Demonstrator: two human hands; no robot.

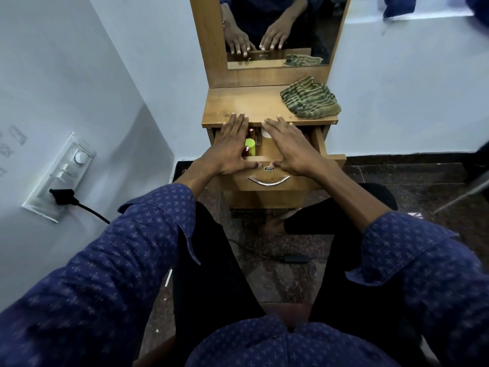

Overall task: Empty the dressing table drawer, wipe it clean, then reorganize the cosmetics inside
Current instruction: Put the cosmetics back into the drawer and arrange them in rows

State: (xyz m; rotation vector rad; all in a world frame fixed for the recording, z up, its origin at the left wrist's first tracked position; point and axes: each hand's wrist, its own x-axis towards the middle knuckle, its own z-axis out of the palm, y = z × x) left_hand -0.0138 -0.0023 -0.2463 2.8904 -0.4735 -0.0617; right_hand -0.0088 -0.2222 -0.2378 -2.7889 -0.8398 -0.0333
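The wooden drawer [304, 181] of the dressing table stands pulled out, with a metal handle [268, 181] and a lock on its front. My left hand [230, 147] and my right hand [291, 147] lie flat over the open drawer, fingers straight and reaching to the tabletop's front edge, thumbs by the drawer front. Between the hands show a lime-green container [250, 147], a reddish-brown cosmetic [251, 133] and a white round item [265, 133]. The rest of the drawer's contents are hidden under my hands. A green striped cloth [309, 100] lies crumpled on the tabletop's right side.
The wooden tabletop [243, 104] sits below a mirror [280, 30] that reflects my hands. A wall stands close on the left with a switchboard [60, 176] and a black plug. My knees sit just below the drawer. A cable and adapter [293, 258] lie on the dark floor.
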